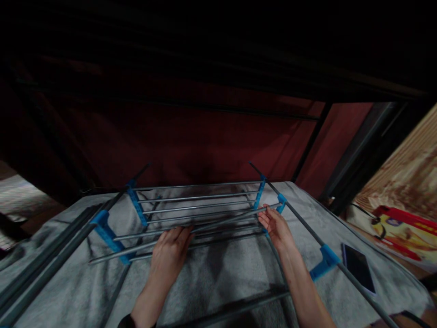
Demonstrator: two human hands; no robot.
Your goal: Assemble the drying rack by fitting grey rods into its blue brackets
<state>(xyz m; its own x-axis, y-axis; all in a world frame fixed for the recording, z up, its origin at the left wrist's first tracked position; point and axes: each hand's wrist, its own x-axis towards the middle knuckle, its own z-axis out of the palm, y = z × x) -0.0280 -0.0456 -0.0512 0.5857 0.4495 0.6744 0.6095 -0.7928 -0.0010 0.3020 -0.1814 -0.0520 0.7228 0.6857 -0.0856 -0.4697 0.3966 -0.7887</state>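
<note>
Left hand [173,246]: palm down, grip closed over the loose metal tube [223,222].
Right hand [276,223]: fingers touching the tube's right part; cannot tell whether this grip is closed.
Loose metal tube: slants across the tubular rack frame [305,224], left end nearer, right end beside a blue plastic connector [282,200].
Gray cloth [218,282]: under the frame.
Smartphone [358,267]: on the cloth, right.

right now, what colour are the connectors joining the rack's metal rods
The connectors are bright blue, seen best in the head view.
</note>
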